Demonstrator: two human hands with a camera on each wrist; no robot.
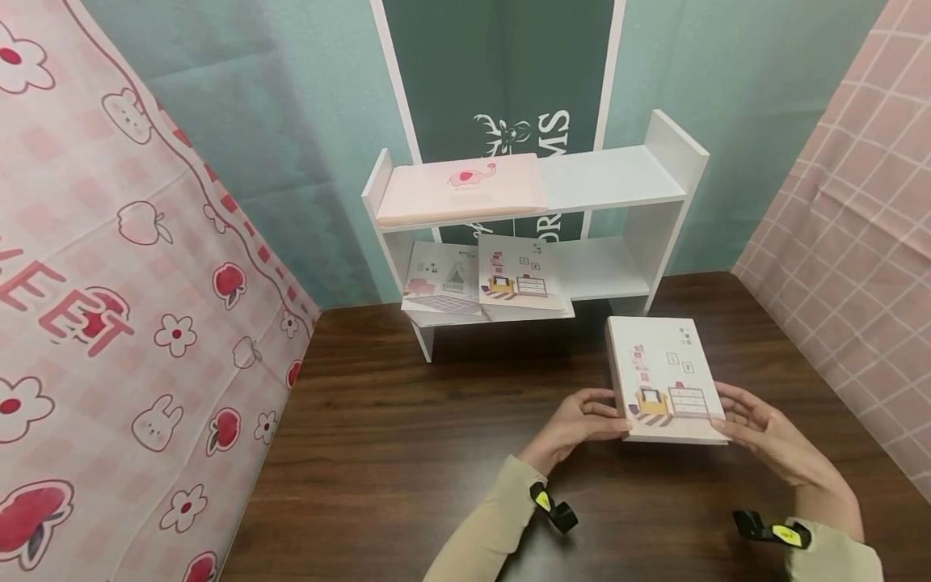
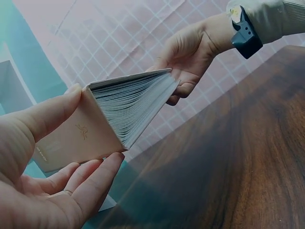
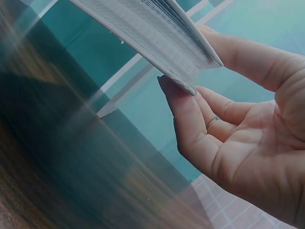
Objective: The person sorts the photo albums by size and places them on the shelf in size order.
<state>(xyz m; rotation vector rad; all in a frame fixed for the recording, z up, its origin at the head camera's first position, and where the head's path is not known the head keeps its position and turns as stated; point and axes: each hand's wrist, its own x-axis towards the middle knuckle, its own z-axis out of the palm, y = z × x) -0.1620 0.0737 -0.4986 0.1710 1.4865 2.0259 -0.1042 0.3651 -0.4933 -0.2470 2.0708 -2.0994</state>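
Observation:
A thick white hardcover book, its cover printed with a yellow armchair and a dresser, is held above the dark table at the right. My left hand grips the spine side near its lower corner. In the left wrist view the thumb presses one cover edge and the fingers support the other, with the beige spine between. My right hand pinches the opposite side, thumb on the front cover. The right wrist view shows the book's page edges slightly fanned between thumb and fingers.
A white two-tier shelf stands at the back of the brown wooden table. On its top tier lies a pink elephant-print book. Similar illustrated books lie on the lower tier, overhanging its front. Patterned cloths hang around the table.

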